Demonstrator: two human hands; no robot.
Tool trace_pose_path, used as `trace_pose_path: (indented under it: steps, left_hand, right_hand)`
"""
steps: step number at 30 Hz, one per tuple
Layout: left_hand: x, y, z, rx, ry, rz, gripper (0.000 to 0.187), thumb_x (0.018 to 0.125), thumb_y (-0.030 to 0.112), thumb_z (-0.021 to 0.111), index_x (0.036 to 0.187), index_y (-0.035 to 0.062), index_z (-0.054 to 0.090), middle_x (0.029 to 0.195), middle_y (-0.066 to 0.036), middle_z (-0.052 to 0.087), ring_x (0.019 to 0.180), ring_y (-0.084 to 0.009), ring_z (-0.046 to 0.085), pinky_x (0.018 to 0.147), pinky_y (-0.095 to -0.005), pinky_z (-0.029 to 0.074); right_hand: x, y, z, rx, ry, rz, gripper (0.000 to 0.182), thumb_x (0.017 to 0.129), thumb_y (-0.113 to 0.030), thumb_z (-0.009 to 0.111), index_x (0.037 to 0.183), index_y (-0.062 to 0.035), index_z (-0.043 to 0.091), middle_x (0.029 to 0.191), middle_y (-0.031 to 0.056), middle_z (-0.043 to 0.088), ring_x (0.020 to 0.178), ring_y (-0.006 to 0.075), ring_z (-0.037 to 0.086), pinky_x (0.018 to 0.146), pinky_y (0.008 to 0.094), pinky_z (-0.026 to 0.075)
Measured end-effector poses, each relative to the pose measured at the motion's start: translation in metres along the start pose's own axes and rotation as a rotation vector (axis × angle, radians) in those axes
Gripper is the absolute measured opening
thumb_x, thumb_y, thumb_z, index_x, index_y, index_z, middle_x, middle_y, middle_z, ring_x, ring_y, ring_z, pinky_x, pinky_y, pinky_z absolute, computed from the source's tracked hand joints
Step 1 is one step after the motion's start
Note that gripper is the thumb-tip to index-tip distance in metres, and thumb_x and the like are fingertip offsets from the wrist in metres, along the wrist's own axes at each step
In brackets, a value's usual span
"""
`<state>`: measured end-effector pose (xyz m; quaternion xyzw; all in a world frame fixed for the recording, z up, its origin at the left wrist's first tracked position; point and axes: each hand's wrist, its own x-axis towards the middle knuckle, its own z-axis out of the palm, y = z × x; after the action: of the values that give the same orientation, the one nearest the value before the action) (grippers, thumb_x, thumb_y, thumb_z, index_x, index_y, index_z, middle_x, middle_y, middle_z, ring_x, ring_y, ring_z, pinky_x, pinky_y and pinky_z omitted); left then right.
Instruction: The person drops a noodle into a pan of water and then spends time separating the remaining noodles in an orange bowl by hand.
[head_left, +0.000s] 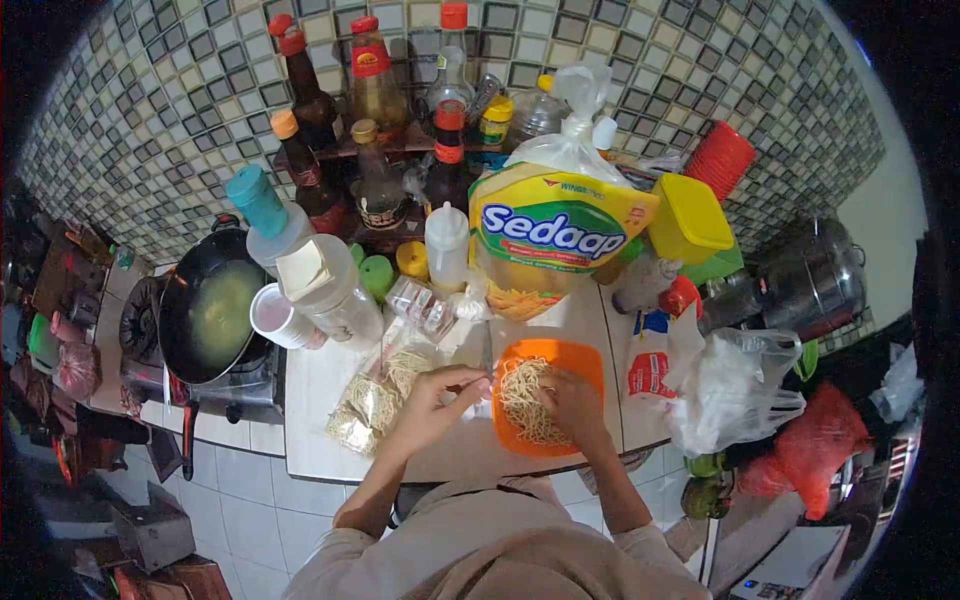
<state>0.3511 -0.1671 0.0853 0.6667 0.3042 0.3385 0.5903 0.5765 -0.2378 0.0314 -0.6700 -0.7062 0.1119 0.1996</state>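
Pinched between the thumb and fingers of the left hand is a small object, too small to identify, held at the left rim of the square orange plastic bowl. The right hand rests inside the bowl, fingers curled down onto the pale yellow mass of noodles; whether these fingers close around a portion of noodles cannot be determined.

The bowl stands on the white countertop, close to the front edge, directly ahead of the person. The noodles fill the left and centre of the bowl; the orange base shows at the upper right.

Just left of the left hand lie clear plastic packets of dry noodles, flat on the countertop. Behind the bowl stands a large yellow and green "Sedaap" noodle package, upright and open at the bottom, with noodle strands visible there. A white squeeze bottle stands just left of this package. A yellow plastic lidded container sits at the right of the package.

A black wok holding pale liquid rests on the stove, well apart from the bowl at the left. Dark glass sauce bottles with red caps stand in a group against the tiled wall. A white plastic bag and a red plastic bag lie to the right of the bowl.
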Motion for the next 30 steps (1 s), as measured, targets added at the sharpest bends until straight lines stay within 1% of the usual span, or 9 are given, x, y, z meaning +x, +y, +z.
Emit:
trace_pose_path:
  steps: [3,9,11,14,15,18,20,24,30]
  left_hand:
    - [-0.003,-0.002,0.005,0.027,-0.013,0.001,0.016,0.080,0.008,0.055,0.093,-0.0004,0.060,0.083,-0.007,0.062,0.072,-0.0117,0.059,0.060,-0.0215,0.044]
    - [0.000,0.001,0.017,0.175,0.037,-0.048,0.015,0.080,0.010,0.055,0.091,0.0011,0.060,0.083,-0.008,0.061,0.071,-0.0135,0.059,0.062,-0.0223,0.044]
    - [0.005,0.003,0.023,0.188,0.016,-0.026,0.018,0.079,0.011,0.056,0.094,0.0014,0.059,0.086,-0.010,0.060,0.078,-0.0188,0.058,0.067,-0.0270,0.045]
    - [0.019,-0.002,0.042,0.225,0.009,0.178,0.020,0.079,0.011,0.056,0.098,0.0033,0.058,0.095,-0.010,0.059,0.084,-0.0200,0.056,0.069,-0.0273,0.044]
    - [0.023,-0.004,0.047,0.319,-0.002,0.310,0.025,0.078,0.010,0.056,0.102,0.0028,0.054,0.098,-0.013,0.056,0.091,-0.0267,0.053,0.075,-0.0320,0.043]
    - [0.032,-0.008,0.066,0.348,-0.090,0.380,0.029,0.075,0.008,0.058,0.103,0.0013,0.053,0.100,-0.015,0.055,0.092,-0.0318,0.052,0.079,-0.0360,0.041]
    - [0.033,-0.003,0.074,0.319,-0.095,0.388,0.028,0.073,0.008,0.059,0.100,-0.0003,0.054,0.098,-0.015,0.055,0.092,-0.0321,0.052,0.080,-0.0368,0.041]
    - [0.036,-0.003,0.076,0.333,-0.134,0.358,0.022,0.073,0.009,0.061,0.093,0.0009,0.058,0.092,-0.013,0.058,0.088,-0.0307,0.054,0.076,-0.0373,0.042]
    - [0.039,-0.008,0.068,0.292,-0.142,0.291,0.013,0.074,0.009,0.060,0.085,0.0018,0.060,0.082,-0.011,0.061,0.079,-0.0293,0.057,0.071,-0.0372,0.043]
  right_hand:
    - [0.004,-0.006,-0.007,0.113,-0.025,0.139,0.018,0.075,-0.018,0.053,0.083,-0.0025,0.058,0.082,0.0149,0.058,0.080,0.0305,0.055,0.073,0.0403,0.043]
    - [0.007,-0.019,-0.039,0.277,0.166,0.151,0.015,0.074,-0.015,0.059,0.079,-0.0019,0.060,0.080,0.0129,0.061,0.077,0.0250,0.059,0.070,0.0344,0.045]
    - [0.005,-0.024,-0.049,0.493,0.170,0.327,0.013,0.074,-0.012,0.061,0.077,0.0006,0.059,0.074,0.0086,0.060,0.071,0.0157,0.057,0.069,0.0286,0.043]
    - [0.000,-0.021,-0.055,0.501,0.283,0.247,0.011,0.074,-0.010,0.061,0.075,0.0001,0.058,0.073,0.0053,0.059,0.073,0.0121,0.055,0.072,0.0270,0.041]
    - [0.000,-0.024,-0.058,0.500,0.284,0.246,0.011,0.074,-0.010,0.061,0.075,0.0001,0.058,0.073,0.0053,0.059,0.073,0.0121,0.055,0.072,0.0270,0.041]
    - [-0.002,-0.034,-0.074,0.539,0.260,0.221,0.009,0.075,-0.009,0.059,0.075,-0.0004,0.057,0.072,0.0047,0.058,0.071,0.0121,0.053,0.072,0.0264,0.040]
    - [-0.004,-0.036,-0.080,0.580,0.303,0.124,0.007,0.076,-0.007,0.057,0.075,-0.0005,0.055,0.072,0.0036,0.055,0.069,0.0112,0.051,0.070,0.0252,0.039]
    - [-0.012,-0.029,-0.084,0.696,0.380,0.161,0.012,0.076,-0.011,0.059,0.076,0.0004,0.056,0.074,0.0065,0.058,0.069,0.0151,0.055,0.065,0.0273,0.042]
    - [-0.009,-0.046,-0.101,0.974,0.440,0.120,0.014,0.084,-0.015,0.052,0.084,-0.0015,0.049,0.066,0.0039,0.053,0.058,0.0087,0.048,0.056,0.0207,0.039]
